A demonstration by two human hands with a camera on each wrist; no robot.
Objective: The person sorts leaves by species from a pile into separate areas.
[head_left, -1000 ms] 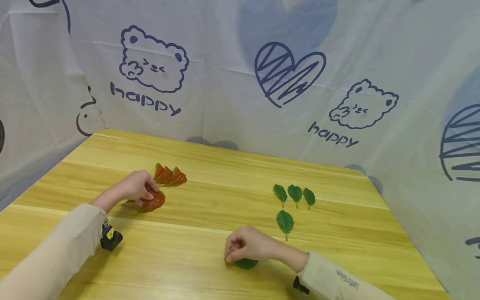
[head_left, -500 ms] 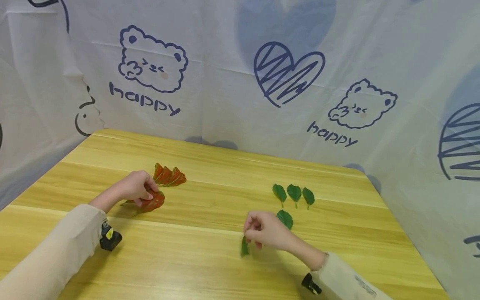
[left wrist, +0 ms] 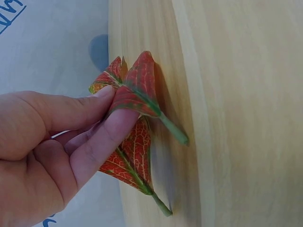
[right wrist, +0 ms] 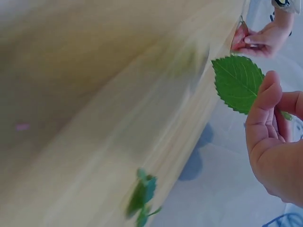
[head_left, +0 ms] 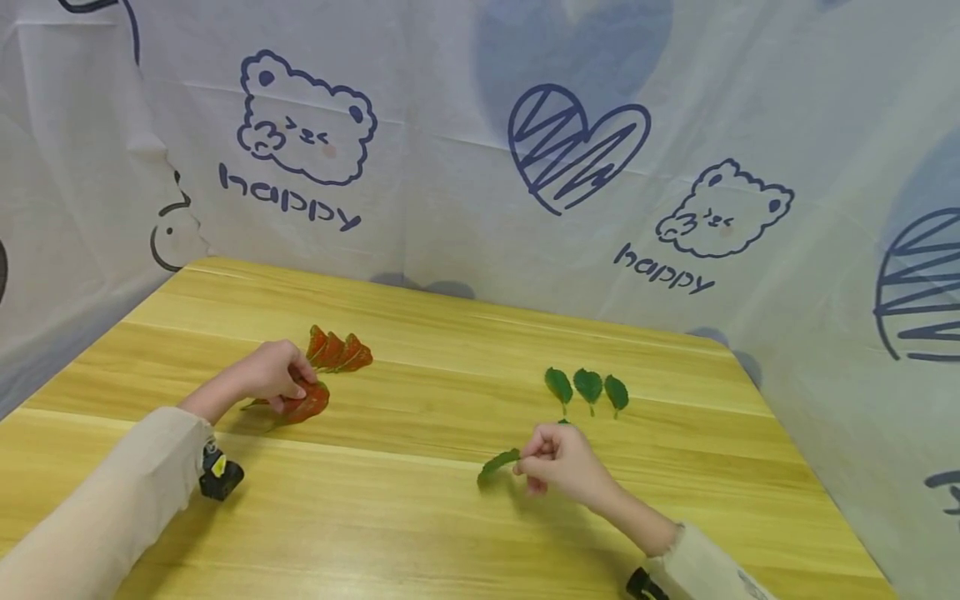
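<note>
The right hand (right wrist: 277, 142) at three o'clock pinches a green serrated leaf (right wrist: 236, 82) by its stem end, blade toward twelve. Blurred green leaves (right wrist: 142, 196) lie on the wooden table (right wrist: 94, 94) at six o'clock. The left hand (right wrist: 260, 40) touches a red leaf (right wrist: 238, 37) at one o'clock.

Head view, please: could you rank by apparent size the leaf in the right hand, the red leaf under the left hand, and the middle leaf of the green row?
1. Red leaf, partly covered
2. Held green leaf, seen edge-on, so unsure
3. Middle row leaf, farther away
</note>
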